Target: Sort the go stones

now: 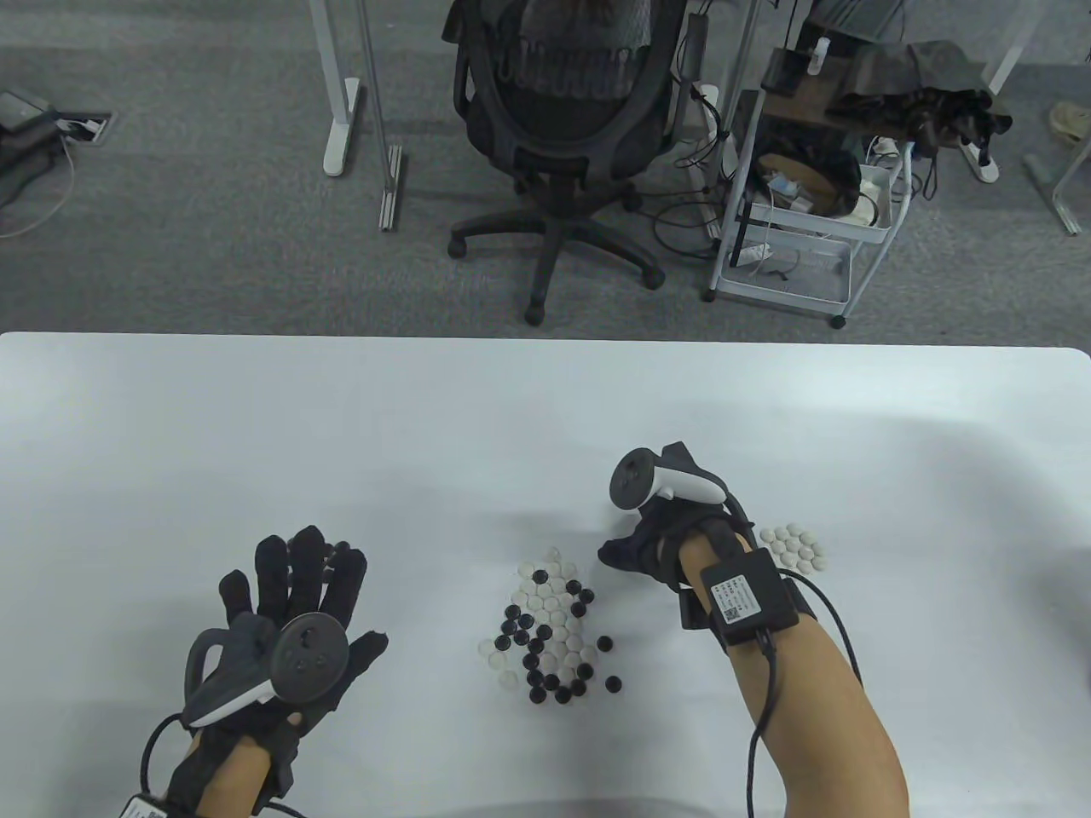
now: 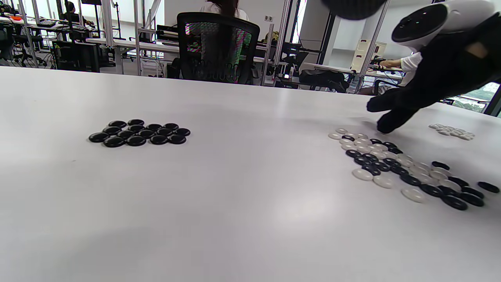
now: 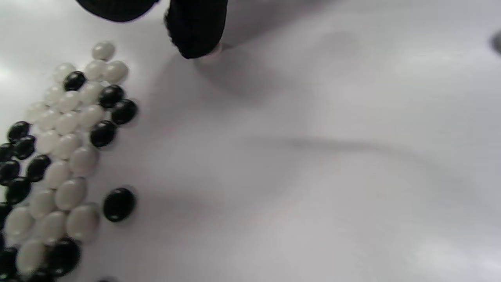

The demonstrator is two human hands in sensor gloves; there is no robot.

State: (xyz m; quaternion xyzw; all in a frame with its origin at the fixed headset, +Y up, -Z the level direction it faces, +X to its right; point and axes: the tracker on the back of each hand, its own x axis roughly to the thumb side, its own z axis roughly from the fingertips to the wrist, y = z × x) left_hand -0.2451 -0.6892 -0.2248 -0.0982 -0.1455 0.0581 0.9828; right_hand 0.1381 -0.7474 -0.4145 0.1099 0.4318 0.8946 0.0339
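A mixed heap of glossy black and white Go stones [image 1: 550, 626] lies on the smooth white counter [image 1: 426, 426] toward its near edge, roughly midway along it, with a few black stones strayed just off the heap's right side. The right hand in a black sensor glove [image 1: 652, 532] reaches down just beyond the heap's upper right, its white tracker strapped on the back; in the right wrist view one gloved fingertip [image 3: 195, 35] presses on a pale stone [image 3: 211, 53] against the counter, apart from the heap, but whether the thumb closes on it cannot be told, so the state of this grip is unclear. Right of that wrist, nearer the counter's right edge, sits a tidy cluster of sorted white stones [image 1: 794, 545]. The left hand in a black glove [image 1: 298, 613] hovers near the counter's near-left part with fingers spread and straight, its grip released and holding nothing; it covers most of a flat group of sorted black stones [image 2: 139, 132], which the left wrist view shows plainly. Beyond the far edge stand a black mesh office chair [image 1: 562, 128], a white wire cart with cables and boxes [image 1: 801, 196] and white desk legs [image 1: 358, 111] on grey carpet.
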